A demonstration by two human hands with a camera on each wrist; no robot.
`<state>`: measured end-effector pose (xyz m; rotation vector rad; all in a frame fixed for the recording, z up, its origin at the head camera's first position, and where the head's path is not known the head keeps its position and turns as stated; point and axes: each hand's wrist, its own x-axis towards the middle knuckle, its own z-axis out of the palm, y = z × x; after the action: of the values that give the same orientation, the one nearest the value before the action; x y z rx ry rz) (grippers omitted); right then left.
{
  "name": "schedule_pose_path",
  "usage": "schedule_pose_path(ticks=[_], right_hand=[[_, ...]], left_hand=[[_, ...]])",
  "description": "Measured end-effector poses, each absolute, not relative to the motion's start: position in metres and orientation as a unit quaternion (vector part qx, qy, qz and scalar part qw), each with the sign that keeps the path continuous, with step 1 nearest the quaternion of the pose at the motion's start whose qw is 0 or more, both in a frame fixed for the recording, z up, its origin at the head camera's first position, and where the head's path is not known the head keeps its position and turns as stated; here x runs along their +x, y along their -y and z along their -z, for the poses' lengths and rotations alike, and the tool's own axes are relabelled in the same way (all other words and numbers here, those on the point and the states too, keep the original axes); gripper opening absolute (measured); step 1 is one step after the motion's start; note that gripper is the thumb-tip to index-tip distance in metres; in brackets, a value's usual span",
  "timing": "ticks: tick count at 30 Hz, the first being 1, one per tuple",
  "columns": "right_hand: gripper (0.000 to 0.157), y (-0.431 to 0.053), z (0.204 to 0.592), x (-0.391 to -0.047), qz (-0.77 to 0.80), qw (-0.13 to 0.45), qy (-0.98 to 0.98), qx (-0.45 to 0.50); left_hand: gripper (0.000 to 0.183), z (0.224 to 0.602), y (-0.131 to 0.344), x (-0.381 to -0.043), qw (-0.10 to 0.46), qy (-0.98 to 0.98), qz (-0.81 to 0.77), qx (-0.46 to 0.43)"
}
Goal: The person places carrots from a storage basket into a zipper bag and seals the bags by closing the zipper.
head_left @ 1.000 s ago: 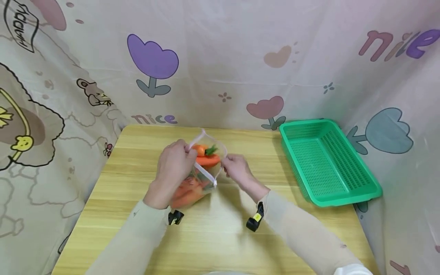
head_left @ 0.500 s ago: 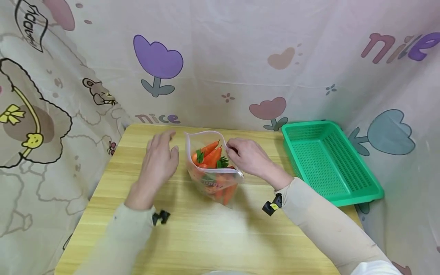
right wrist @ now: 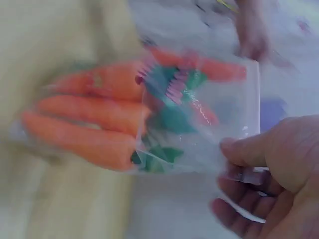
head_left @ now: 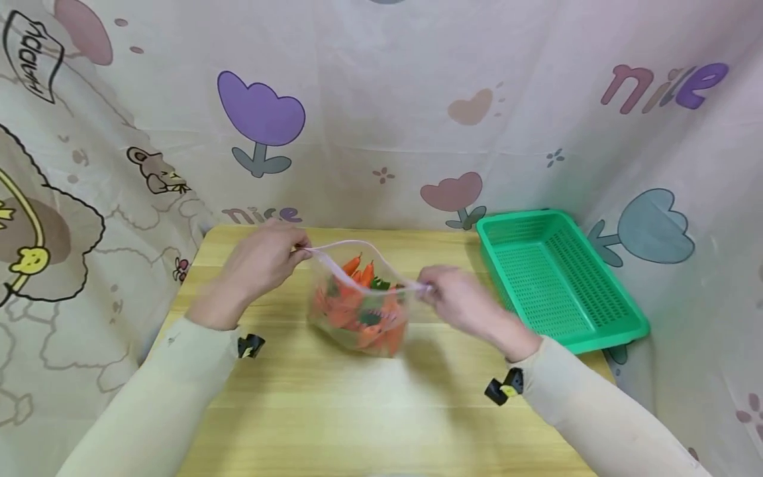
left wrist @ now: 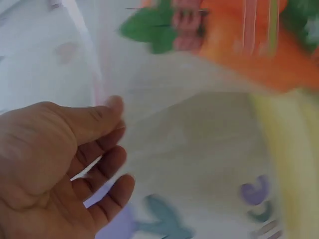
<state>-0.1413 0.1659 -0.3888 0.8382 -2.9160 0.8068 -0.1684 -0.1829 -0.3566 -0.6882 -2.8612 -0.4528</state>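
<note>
A clear zip bag (head_left: 334, 324) with a pale pink zip edge holds several orange carrots (head_left: 366, 271) with green tops. Its mouth gapes between my two hands. My left hand (head_left: 265, 262) pinches the left corner of the zip edge between thumb and forefinger; the left wrist view shows the other fingers of the left hand (left wrist: 65, 159) loosely bent below. At the opposite corner my right hand (head_left: 459, 301) pinches the zip end. In the right wrist view, carrots (right wrist: 94, 112) lie lengthwise in the bag, and printed lettering shows on the plastic.
A green plastic basket (head_left: 548, 285) with slotted sides stands at the right of the wooden table (head_left: 334, 417). A patterned curtain (head_left: 357, 119) hangs behind the table and along both sides.
My left hand let go of the bag, moved away to the left, then took hold of its left corner. My right hand has moved right, and the mouth is stretched wider.
</note>
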Motion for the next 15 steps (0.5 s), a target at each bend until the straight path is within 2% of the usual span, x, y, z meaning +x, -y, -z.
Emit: schedule_pose_path(ticks=[1, 4, 6, 9, 11, 15], right_hand=[[0.005, -0.172, 0.386, -0.143, -0.262, 0.038, 0.926, 0.269], [0.009, -0.190, 0.381, -0.147, -0.268, 0.116, 0.916, 0.275], [0.009, -0.198, 0.385, -0.148, -0.237, 0.116, 0.919, 0.293], [0.007, -0.201, 0.396, -0.147, -0.172, 0.080, 0.930, 0.314], [0.007, -0.200, 0.401, -0.147, -0.161, 0.077, 0.931, 0.318], [0.009, -0.201, 0.401, -0.147, -0.221, 0.161, 0.906, 0.322]], left_hand=[[0.007, 0.352, 0.185, -0.162, 0.088, 0.958, 0.149, -0.229], [0.006, 0.350, 0.188, -0.140, 0.099, 0.956, 0.135, -0.240], [0.006, 0.359, 0.186, -0.127, 0.086, 0.954, 0.115, -0.264], [0.007, 0.376, 0.181, -0.114, 0.051, 0.951, 0.089, -0.291], [0.008, 0.381, 0.178, -0.112, 0.052, 0.950, 0.092, -0.295], [0.008, 0.370, 0.178, -0.115, 0.121, 0.945, 0.117, -0.279]])
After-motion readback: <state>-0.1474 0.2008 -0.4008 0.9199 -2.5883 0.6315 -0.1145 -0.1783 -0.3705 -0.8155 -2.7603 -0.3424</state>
